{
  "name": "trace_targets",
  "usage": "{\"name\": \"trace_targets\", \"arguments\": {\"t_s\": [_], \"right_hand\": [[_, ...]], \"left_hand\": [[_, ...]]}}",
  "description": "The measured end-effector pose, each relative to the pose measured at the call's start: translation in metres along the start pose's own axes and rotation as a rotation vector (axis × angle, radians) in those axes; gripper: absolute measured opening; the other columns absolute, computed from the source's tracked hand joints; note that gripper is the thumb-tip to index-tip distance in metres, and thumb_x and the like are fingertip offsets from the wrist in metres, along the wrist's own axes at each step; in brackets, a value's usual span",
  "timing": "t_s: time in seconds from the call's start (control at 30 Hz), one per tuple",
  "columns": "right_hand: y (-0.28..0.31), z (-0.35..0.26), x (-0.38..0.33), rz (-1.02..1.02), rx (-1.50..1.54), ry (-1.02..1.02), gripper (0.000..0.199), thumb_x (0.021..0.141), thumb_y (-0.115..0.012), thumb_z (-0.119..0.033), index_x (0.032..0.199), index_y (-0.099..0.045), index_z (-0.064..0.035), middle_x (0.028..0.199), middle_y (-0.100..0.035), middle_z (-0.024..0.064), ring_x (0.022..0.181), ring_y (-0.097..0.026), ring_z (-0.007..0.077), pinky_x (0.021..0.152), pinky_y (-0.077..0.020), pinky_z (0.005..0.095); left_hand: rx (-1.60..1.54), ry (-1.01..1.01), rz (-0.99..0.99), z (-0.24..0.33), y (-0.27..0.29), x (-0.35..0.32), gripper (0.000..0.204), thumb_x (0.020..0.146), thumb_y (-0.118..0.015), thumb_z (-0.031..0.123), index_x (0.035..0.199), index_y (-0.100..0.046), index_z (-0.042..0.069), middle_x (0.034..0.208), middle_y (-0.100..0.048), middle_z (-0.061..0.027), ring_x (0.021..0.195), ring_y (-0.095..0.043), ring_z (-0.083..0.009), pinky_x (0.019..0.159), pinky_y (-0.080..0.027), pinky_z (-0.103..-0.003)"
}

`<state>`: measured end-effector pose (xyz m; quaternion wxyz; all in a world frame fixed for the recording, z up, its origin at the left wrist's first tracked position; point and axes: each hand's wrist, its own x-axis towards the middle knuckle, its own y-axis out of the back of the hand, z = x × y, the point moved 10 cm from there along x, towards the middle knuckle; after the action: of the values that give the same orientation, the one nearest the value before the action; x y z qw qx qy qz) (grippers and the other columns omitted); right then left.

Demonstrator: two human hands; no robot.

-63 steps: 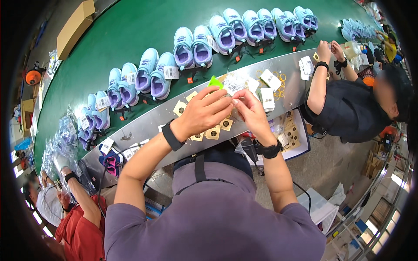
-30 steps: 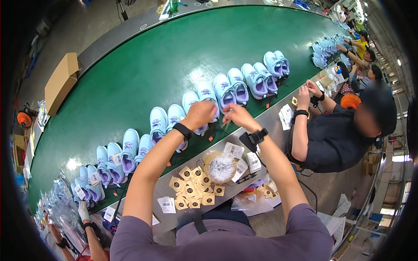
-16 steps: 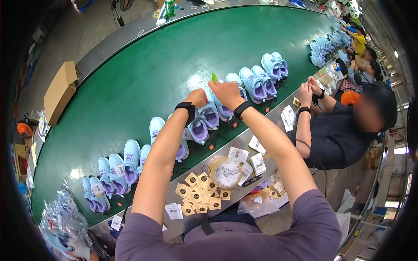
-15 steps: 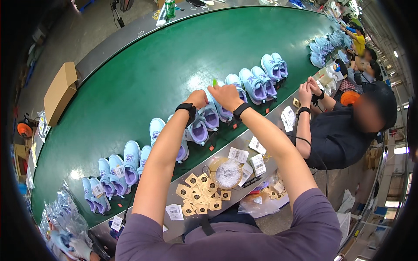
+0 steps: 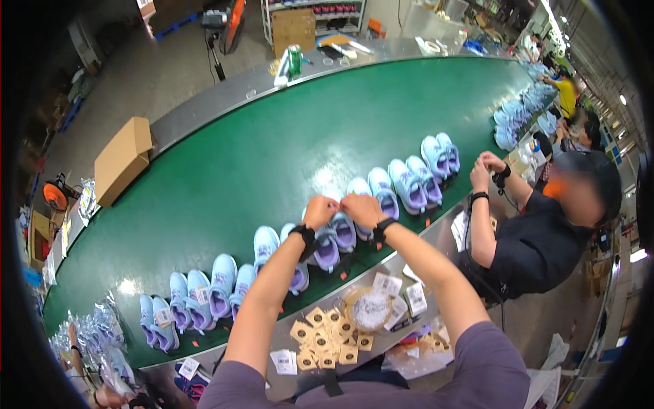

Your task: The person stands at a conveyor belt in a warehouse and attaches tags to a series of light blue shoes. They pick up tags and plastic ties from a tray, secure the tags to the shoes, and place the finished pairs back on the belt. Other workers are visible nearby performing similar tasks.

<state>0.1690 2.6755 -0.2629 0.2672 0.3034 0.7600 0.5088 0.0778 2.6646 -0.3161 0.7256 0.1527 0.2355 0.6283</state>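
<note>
My left hand (image 5: 319,212) and my right hand (image 5: 364,210) meet over a pair of light blue sneakers (image 5: 343,230) with lilac linings, in the middle of a row. The fingers of both hands are pinched together, their tips almost touching above the shoes. Whatever sits between them is too small to make out. A black band circles each wrist. More light blue sneakers (image 5: 221,286) run along the belt to the left, some bearing white tags (image 5: 202,295). Other sneakers (image 5: 407,184) stand to the right of my hands.
The green conveyor belt (image 5: 225,170) curves across. On the near ledge lie kraft tags (image 5: 325,339), a bowl of white strings (image 5: 372,310) and white labels (image 5: 415,298). A co-worker in black (image 5: 538,238) works at my right. Across the belt stand a cardboard box (image 5: 124,160) and green can (image 5: 294,61).
The view has tilted upward, so the scene sits lower. My hands have come closer together at the fingertips. A bright green bit that stood above my right hand no longer shows there.
</note>
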Motion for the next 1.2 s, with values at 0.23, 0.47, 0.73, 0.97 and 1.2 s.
{"name": "trace_targets", "arguments": {"t_s": [0.23,0.47,0.73,0.97,1.2], "right_hand": [[-0.007,0.006,0.002,-0.065,-0.036,-0.040,0.014,0.081,-0.055,-0.023,0.084,-0.068,-0.0187,0.082,-0.063,0.0086,0.074,-0.063,0.0307,0.059,-0.0488,0.0446],[-0.008,0.006,-0.001,-0.039,0.125,0.028,0.014,0.083,-0.055,-0.026,0.085,-0.066,-0.0169,0.084,-0.062,0.0090,0.077,-0.063,0.0303,0.063,-0.0489,0.0434],[0.030,-0.008,0.000,0.173,0.075,-0.022,0.014,0.081,-0.058,-0.015,0.084,-0.052,-0.0030,0.082,-0.060,0.0154,0.076,-0.061,0.0334,0.064,-0.0482,0.0450],[0.009,0.024,0.006,0.021,0.856,-0.195,0.010,0.082,-0.060,-0.006,0.086,-0.058,0.0024,0.074,-0.063,0.0108,0.074,-0.064,0.0223,0.062,-0.0526,0.0295],[-0.033,0.046,0.001,-0.140,1.533,-0.450,0.017,0.086,-0.059,-0.006,0.101,-0.057,0.0003,0.098,-0.062,0.0093,0.091,-0.062,0.0162,0.079,-0.0515,0.0264]], "left_hand": [[0.031,0.036,0.064,-0.011,0.001,-0.004,0.013,0.072,-0.065,0.016,0.080,-0.071,0.009,0.068,-0.066,-0.0106,0.059,-0.062,-0.0202,0.058,-0.048,-0.033],[-0.031,0.071,0.061,-0.006,-0.001,-0.007,0.013,0.071,-0.067,0.019,0.079,-0.072,0.009,0.072,-0.067,-0.0107,0.064,-0.064,-0.0232,0.061,-0.049,-0.034],[0.245,-0.050,0.194,0.014,0.003,-0.008,0.018,0.071,-0.067,0.017,0.083,-0.067,0.003,0.070,-0.064,-0.0133,0.062,-0.062,-0.0240,0.060,-0.048,-0.037],[-1.029,0.512,0.096,-0.023,-0.019,-0.023,0.016,0.083,-0.060,0.010,0.093,-0.062,-0.001,0.079,-0.063,-0.0070,0.071,-0.060,-0.0137,0.062,-0.049,-0.026],[-1.247,0.446,0.192,-0.017,-0.018,-0.032,0.015,0.088,-0.057,0.008,0.099,-0.060,-0.003,0.088,-0.063,-0.0083,0.075,-0.062,-0.0140,0.068,-0.052,-0.024]]}}
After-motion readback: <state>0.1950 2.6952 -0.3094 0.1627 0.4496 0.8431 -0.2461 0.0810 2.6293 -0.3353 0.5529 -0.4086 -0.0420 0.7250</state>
